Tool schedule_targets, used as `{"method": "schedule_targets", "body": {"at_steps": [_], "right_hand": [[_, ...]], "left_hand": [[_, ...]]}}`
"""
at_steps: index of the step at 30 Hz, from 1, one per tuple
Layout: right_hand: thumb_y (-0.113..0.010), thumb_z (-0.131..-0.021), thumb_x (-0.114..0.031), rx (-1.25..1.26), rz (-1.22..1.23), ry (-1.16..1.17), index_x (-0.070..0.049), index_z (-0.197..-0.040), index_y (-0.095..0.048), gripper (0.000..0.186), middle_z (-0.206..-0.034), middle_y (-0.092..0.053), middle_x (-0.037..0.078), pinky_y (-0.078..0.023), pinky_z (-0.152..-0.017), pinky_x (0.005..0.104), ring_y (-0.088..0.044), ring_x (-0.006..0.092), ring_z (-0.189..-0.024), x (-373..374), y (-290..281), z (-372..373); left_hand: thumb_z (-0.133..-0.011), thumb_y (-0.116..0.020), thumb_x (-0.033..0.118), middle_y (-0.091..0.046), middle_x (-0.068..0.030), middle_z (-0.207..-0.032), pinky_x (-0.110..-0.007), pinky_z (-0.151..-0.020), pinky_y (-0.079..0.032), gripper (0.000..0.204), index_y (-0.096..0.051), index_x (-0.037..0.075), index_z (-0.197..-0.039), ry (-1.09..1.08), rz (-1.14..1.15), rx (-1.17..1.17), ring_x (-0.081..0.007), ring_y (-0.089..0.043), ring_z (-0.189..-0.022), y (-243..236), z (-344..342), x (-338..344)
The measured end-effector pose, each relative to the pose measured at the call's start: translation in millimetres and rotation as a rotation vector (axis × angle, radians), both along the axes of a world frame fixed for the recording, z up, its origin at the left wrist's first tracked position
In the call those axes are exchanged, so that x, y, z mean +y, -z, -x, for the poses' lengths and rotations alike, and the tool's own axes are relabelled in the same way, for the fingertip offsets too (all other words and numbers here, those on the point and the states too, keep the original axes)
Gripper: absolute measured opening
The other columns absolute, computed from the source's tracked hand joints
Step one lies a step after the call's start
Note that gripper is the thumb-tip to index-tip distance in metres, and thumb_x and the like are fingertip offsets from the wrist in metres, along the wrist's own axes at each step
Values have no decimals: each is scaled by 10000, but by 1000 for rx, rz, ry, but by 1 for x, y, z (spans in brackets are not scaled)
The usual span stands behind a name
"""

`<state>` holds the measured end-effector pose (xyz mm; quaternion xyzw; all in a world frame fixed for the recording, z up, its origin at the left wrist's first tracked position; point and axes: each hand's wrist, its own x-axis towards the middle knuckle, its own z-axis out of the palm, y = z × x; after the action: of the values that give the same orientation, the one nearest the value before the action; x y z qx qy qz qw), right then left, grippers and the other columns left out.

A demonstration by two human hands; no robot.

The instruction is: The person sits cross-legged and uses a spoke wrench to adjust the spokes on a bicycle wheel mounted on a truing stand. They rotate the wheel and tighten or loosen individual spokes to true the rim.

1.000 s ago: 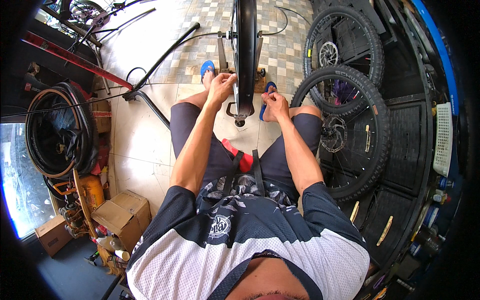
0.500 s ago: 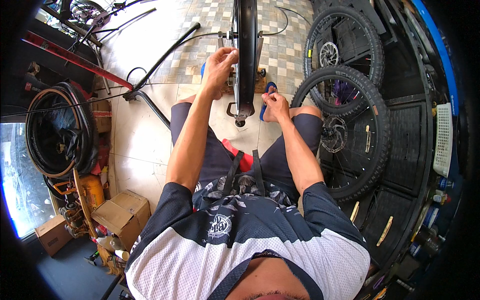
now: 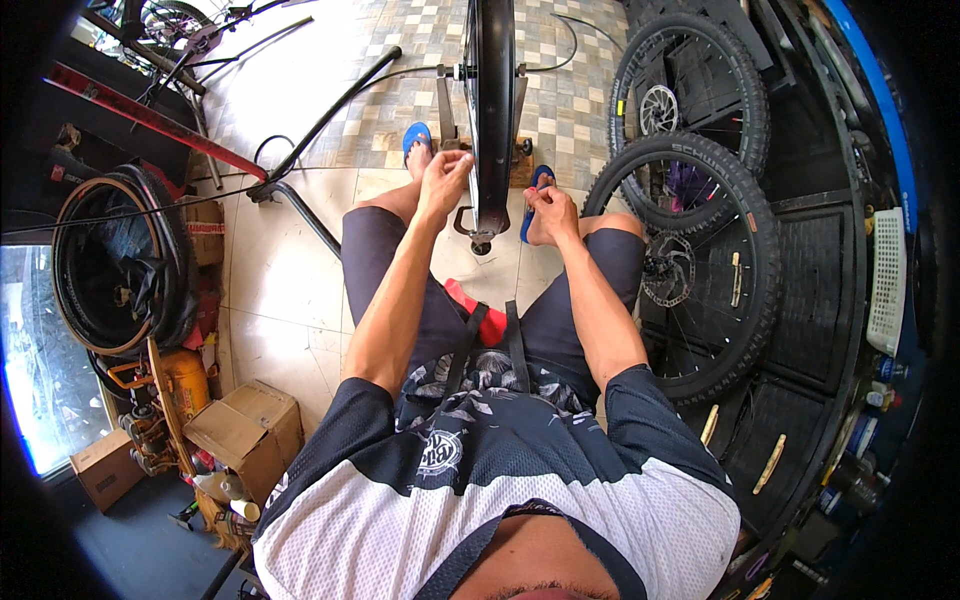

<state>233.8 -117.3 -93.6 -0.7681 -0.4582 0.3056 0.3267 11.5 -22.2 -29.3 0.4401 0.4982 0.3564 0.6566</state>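
Note:
A bare black bicycle rim (image 3: 495, 120) stands upright before me, seen nearly edge-on. It is held between the uprights of a truing stand (image 3: 446, 110) on a wooden base (image 3: 522, 172). My left hand (image 3: 446, 185) is at the rim's left side, its fingertips pinched close against the wheel; whether they grip a spoke is too small to tell. To the right of the rim, apart from it, my right hand (image 3: 552, 214) is closed, thumb against fingers. A small red bit shows at its fingertips, its kind unclear.
Two wheels with knobby tyres (image 3: 757, 300) lean against black cabinets at my right. On the left are hanging tyres (image 3: 120, 265), a cardboard box (image 3: 243, 425) and a red-and-black stand (image 3: 165, 125). A white basket (image 3: 886, 280) sits at the far right.
My left hand has come down along the rim toward me, uncovering my left foot in its blue flip-flop. My right hand stays in about the same place.

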Motion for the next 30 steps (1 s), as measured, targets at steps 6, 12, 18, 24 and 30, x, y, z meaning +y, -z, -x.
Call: {"method": "schedule_targets", "body": {"at_steps": [6, 12, 18, 24, 30], "right_hand": [[-707, -851, -519, -11, -35, -7, -28, -806, -682, 493, -735, -703, 87, -489, -652, 381, -667, 253, -688, 0, 7, -2], [-709, -851, -491, -25, -16, -8, -37, -796, -690, 458, -741, -703, 92, -494, -668, 370, -671, 244, -703, -1, 0, -1], [-708, -854, -458, -20, 15, -10, -52, -792, -704, 411, -770, -716, 97, -506, -702, 356, -686, 234, -735, -1, -4, 0], [-705, -851, -469, -23, 24, -2, -52, -795, -704, 420, -767, -714, 101, -507, -705, 359, -686, 240, -737, -2, -6, 0], [-705, -843, -489, -29, 24, 5, -59, -806, -709, 432, -777, -716, 104, -509, -716, 367, -688, 249, -750, -2, -5, -1]], "left_hand": [[-977, -611, 402, -644, -26, -868, -247, -714, -444, 415, -657, -10, -999, 132, -64, 123, -97, -549, -796, -13, 0, 2], [-969, -570, 488, -708, -67, -834, -261, -765, -477, 531, -733, -16, -948, 209, -445, 389, -119, -635, -813, -33, 4, 24], [-957, -586, 491, -749, -133, -956, -298, -839, -492, 539, -746, -17, -1041, 115, -230, 156, -177, -686, -900, -74, 0, 31], [-999, -595, 358, -670, -10, -809, -236, -718, -481, 430, -729, -51, -1017, 89, -374, 64, -63, -566, -739, -117, -8, 40], [-973, -619, 366, -727, -78, -993, -277, -785, -481, 450, -659, -3, -1227, 8, -496, -25, -102, -615, -867, -131, -14, 43]]}}
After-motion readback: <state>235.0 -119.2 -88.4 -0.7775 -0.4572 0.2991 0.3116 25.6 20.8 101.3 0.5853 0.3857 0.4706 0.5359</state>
